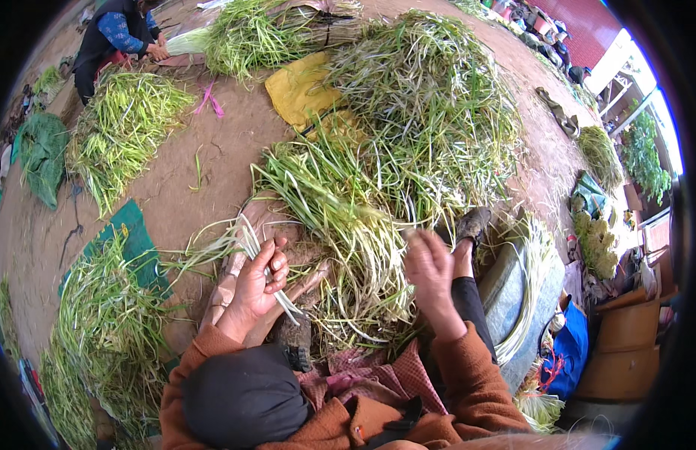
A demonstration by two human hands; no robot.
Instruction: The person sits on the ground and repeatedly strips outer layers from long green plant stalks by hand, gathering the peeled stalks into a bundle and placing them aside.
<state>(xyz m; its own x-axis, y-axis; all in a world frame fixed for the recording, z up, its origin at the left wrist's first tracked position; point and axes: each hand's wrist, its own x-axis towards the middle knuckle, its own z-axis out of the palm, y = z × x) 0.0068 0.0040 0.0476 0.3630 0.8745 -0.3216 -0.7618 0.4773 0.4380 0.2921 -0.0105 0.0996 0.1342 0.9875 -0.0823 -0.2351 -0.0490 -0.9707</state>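
Note:
My left hand (260,278) is closed around a small bunch of long, pale stalks (249,236) that look like chives. Their white ends stick out below the fist, and greener leaves trail off to the left. My right hand (429,267) is blurred, its fingers curled, at the right edge of a heap of long green-and-white stalks (376,253). Whether anything is in those fingers cannot be made out. A blurred greenish streak (353,205) crosses the heap. To the right, a bundle of cleaner white stalks (528,287) lies over a grey-blue covered support (502,292).
A large leafy pile (426,107) rises beyond the heap, beside a yellow sack (303,93). More leaves lie at left (108,320), by a green sheet (128,225). A person (120,36) handles stalks at the far left. A blue bag (567,349) sits at right.

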